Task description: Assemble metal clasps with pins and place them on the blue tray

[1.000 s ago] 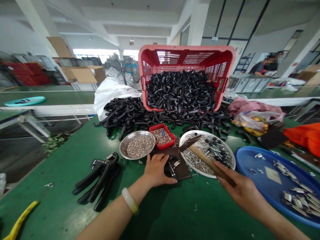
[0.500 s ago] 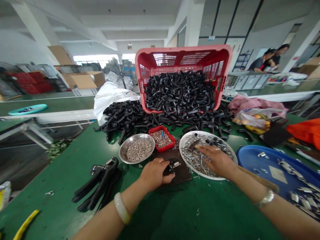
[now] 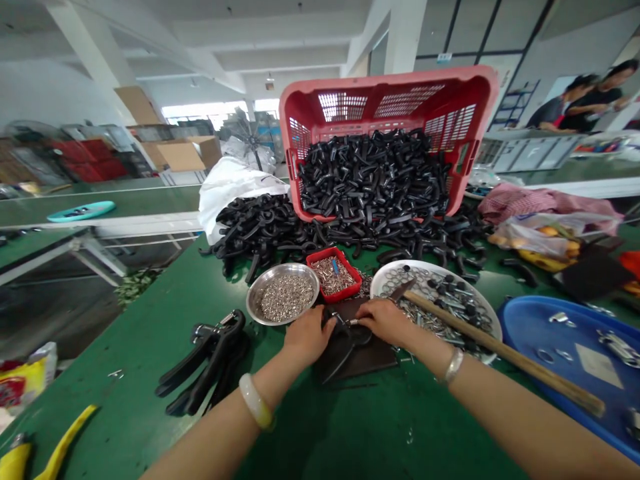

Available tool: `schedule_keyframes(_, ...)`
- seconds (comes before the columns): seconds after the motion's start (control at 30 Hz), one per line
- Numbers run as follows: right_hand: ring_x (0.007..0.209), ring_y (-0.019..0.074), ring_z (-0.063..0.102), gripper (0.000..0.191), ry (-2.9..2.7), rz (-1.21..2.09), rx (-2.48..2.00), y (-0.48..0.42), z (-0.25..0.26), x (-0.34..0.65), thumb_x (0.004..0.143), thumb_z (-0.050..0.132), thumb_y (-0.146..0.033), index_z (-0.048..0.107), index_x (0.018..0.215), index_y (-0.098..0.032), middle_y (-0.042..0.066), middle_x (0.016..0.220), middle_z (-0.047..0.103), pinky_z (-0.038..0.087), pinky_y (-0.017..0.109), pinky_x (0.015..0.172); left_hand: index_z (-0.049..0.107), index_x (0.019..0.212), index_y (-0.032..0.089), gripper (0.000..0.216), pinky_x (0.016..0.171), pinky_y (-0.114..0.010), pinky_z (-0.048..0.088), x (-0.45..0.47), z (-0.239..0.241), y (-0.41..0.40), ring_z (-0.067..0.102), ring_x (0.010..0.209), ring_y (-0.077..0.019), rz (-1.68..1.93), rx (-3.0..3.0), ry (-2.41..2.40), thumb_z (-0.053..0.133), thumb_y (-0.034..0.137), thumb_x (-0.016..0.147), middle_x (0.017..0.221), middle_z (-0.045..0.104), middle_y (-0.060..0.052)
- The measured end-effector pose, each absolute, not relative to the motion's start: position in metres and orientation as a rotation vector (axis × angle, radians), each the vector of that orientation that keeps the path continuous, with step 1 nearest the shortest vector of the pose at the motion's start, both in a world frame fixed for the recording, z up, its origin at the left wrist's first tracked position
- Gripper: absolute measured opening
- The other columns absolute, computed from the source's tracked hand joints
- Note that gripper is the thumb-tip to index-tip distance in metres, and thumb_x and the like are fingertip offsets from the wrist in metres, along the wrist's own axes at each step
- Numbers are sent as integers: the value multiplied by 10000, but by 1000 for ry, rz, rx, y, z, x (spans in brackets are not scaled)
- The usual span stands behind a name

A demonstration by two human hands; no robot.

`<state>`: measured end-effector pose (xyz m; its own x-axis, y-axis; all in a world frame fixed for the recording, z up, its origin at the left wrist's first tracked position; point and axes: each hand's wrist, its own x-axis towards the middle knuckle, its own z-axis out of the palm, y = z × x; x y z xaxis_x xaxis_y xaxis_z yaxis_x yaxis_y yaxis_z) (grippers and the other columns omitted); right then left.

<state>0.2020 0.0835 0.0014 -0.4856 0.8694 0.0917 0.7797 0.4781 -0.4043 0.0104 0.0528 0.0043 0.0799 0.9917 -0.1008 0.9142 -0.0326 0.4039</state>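
Observation:
My left hand point(image 3: 307, 335) is closed around one side of a black hand grip exerciser point(image 3: 356, 339), its handles pointing toward me. My right hand point(image 3: 385, 320) pinches at the right end of the exerciser's small metal spring point(image 3: 352, 322); the fingertips partly hide what they grip. Beneath both hands lies a dark flat block point(image 3: 370, 363). A hammer with a long wooden handle point(image 3: 500, 347) rests across the white tray point(image 3: 493, 320), its head just beyond my right hand. To the left, several similar black hand grips point(image 3: 205, 363) with springs lie together.
A steel bowl of small metal pins point(image 3: 253, 310) and a red box point(image 3: 356, 288) of pins stand behind my hands. Further back, a red crate point(image 3: 387, 77) spills black handles. A blue tray point(image 3: 520, 310) sits at right; yellow-handled pliers point(image 3: 67, 443) lie at front left.
My right hand has left the white tray and come over to the spring beside my left hand. The hand grip has turned, its handles now toward me. The hammer handle is now fully visible.

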Motion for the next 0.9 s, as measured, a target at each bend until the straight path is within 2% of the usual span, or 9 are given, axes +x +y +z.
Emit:
schedule_keyframes(0.13,768,167,590,54,-2545,396,-1471,106,16,194,674,644,-198,679,715,-197,17,744,658,426,236,702,425,1269,177,496,901,-307,393,10,-3,48,484,1111,-215,379,2140,1892,416,397,824,1279,482,-80)
schedule_keyframes(0.2,778,159,594,118,-2531,347,-1515,129,25,188,736,576,-212,682,785,-193,22,799,666,427,228,696,426,1270,179,491,923,-303,384,10,-6,50,483,1118,-203,390,2120,1849,429,381,823,1281,488,-64)
schedule_keyframes(0.3,895,179,576,240,-2492,233,-1550,157,36,167,816,447,-174,663,917,-147,72,953,650,415,258,777,439,1261,187,478,929,-304,382,11,-8,50,498,1104,-196,419,2089,1833,443,373,821,1269,506,-52)
schedule_keyframes(0.4,947,144,561,262,-2588,227,-1414,165,40,133,853,421,-206,630,1010,-188,30,1022,633,402,224,819,505,1196,208,415,897,-279,398,7,-2,44,520,1068,-186,520,2155,1847,443,386,826,1229,541,-39)
schedule_keyframes(0.47,973,124,550,233,-2698,261,-1294,161,39,106,850,467,-253,617,1028,-247,-16,1040,626,394,201,838,573,1096,243,330,844,-278,421,-4,6,44,554,1000,-182,552,2193,1935,401,377,849,1145,595,-26)
schedule_keyframes(0.53,964,150,556,177,-2807,283,-1263,157,35,81,796,568,-268,641,955,-245,0,1002,636,409,235,841,600,1038,273,291,774,-311,443,-21,16,52,585,922,-205,460,2127,2133,397,356,847,1055,635,-31)
schedule_keyframes(0.6,917,179,570,148,-2882,274,-1338,157,30,60,770,616,-273,641,888,-189,45,953,635,439,308,819,613,1022,291,281,724,-352,453,-38,23,65,599,887,-252,248,1980,2286,464,369,798,1008,651,-54)
schedule_keyframes(0.7,888,167,565,203,-2923,239,-1453,160,23,43,828,560,-313,593,922,-136,56,964,599,463,371,797,659,939,310,270,720,-376,453,-56,27,85,603,886,-283,19,1876,2212,533,417,725,962,667,-70)
schedule_keyframes(0.9,922,164,546,225,-2874,223,-1360,163,16,54,867,497,-333,573,970,-148,53,1013,575,453,378,817,665,903,293,238,719,-375,454,-58,19,98,602,897,-287,30,1852,2184,517,357,727,978,659,-77)
